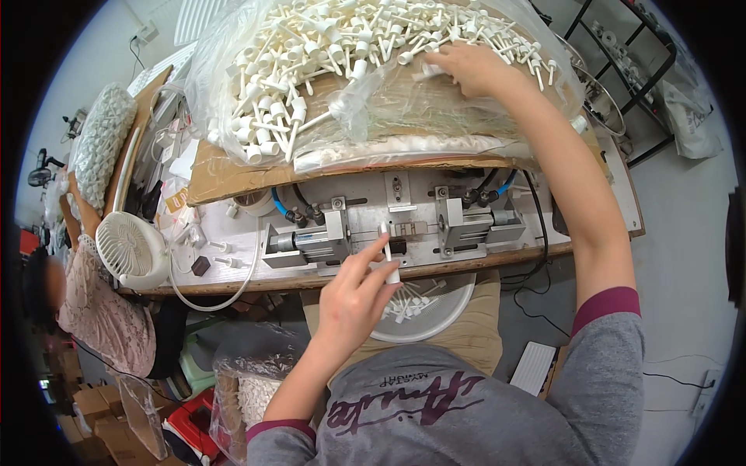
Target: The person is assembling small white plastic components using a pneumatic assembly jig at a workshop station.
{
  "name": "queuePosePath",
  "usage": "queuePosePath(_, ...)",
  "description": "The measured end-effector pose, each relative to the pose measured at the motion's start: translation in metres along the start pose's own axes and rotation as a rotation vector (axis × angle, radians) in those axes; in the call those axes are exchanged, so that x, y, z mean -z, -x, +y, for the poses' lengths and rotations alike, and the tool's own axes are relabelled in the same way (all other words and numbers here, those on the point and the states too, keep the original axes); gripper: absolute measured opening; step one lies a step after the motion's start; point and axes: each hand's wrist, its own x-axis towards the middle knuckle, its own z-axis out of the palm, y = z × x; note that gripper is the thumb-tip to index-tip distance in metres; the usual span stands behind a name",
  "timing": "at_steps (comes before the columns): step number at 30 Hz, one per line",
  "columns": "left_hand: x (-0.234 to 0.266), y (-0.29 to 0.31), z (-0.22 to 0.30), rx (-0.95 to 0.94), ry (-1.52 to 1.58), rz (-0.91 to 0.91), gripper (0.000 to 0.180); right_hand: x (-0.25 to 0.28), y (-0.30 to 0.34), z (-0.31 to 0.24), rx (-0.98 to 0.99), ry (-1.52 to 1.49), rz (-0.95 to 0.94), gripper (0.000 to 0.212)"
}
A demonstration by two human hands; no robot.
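Note:
At the near side of the metal fixture (408,231), my left hand (347,309) is closed on a small white plastic part (393,273), a thin stem with a cup-like end. The part stands nearly lengthwise between my fingertips, by the gap between two clamp blocks. My right hand (471,68) reaches over the cardboard at the back, fingers bent around a blurred white plastic part (428,72). A big pile of similar white plastic parts (311,46) lies there on clear plastic sheeting (361,105).
Air cylinders (315,245) with blue tubes flank the fixture. A white basin (420,335) with several parts sits at my lap. To the left stand a small white fan (132,250) and a person in a pink lace top (109,318). A black rack (653,85) is at right.

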Motion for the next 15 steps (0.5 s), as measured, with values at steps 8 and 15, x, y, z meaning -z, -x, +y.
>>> queuePosePath(8,-0.036,0.010,-0.009,-0.110,-0.180,0.018,0.033,-0.002,0.037,-0.042,0.114,-0.106,0.167,0.026)
queuePosePath(15,-0.032,-0.005,-0.015,-0.087,-0.297,-0.100,0.030,-0.009,0.068,-0.044,-0.042,-0.823,0.527,0.012)
